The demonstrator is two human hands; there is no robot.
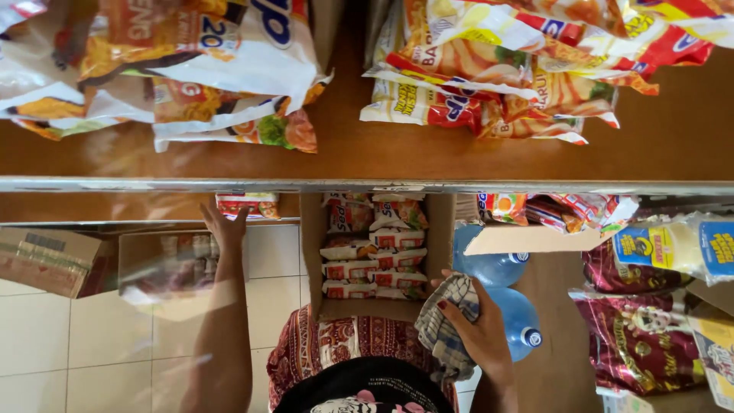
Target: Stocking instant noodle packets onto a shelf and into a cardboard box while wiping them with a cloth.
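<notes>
Right hand [475, 325], near & low-centre, fingers closed round checked grey-white cloth [447, 321] beside open brown cardboard box [312, 252] of noodle packets. Left hand [224, 223] farther left, fingers spread, touching red-yellow packet [247, 204] w/ fingertips under wooden shelf [344, 149]

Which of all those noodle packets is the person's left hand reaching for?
The lone packet on the lower shelf, just past the left hand; the others sit piled on the upper shelf or packed inside the open carton.

Left hand [224, 224] is stretched way out, arm straight, fingers spread and flat. Right hand [475, 325] sits closer in, wrist bent, fingers curled tight in a grip.
</notes>
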